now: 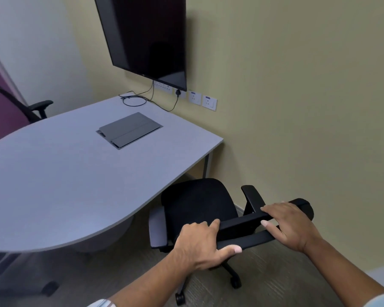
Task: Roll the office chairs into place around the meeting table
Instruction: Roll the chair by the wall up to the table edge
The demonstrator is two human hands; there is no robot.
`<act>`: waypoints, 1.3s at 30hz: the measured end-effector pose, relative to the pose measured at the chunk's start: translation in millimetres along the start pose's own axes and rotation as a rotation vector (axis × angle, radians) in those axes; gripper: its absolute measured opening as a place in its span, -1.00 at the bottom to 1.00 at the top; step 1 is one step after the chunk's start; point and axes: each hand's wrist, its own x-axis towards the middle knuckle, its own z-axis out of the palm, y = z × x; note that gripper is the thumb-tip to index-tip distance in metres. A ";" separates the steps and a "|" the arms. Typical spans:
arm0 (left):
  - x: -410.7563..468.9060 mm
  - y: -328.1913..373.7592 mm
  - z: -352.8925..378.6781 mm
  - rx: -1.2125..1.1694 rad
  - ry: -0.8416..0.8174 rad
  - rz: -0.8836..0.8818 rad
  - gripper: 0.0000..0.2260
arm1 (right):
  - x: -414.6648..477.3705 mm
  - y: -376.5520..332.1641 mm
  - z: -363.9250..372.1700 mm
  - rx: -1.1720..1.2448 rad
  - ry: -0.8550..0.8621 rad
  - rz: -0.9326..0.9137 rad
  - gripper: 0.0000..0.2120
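A black office chair (198,202) with armrests stands at the near right edge of the grey meeting table (64,185), its seat facing the table and partly under the edge. My left hand (200,244) grips the top of the chair's backrest on the left side. My right hand (290,224) grips the same backrest top further right. A second black chair (39,107) with a dark backrest stands at the table's far left side, mostly cut off by the frame.
A wall (297,107) runs close along the chair's right side. A dark screen (146,36) hangs above the table's far end, with sockets (206,101) and cables (135,100) below. A grey flap panel (129,129) lies in the tabletop. Carpet (275,280) covers the floor.
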 end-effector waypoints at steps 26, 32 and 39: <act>56.3 -24.1 -7.8 0.019 0.166 -0.369 -0.14 | 156.4 25.6 21.9 0.078 -0.054 -0.227 -0.35; 72.4 -32.1 -9.9 0.037 0.169 -0.400 -0.22 | 188.8 31.0 25.2 0.065 -0.083 -0.253 -0.34; 97.5 -47.4 -9.7 0.024 0.204 -0.462 -0.24 | 232.2 38.5 34.6 0.079 -0.095 -0.319 -0.34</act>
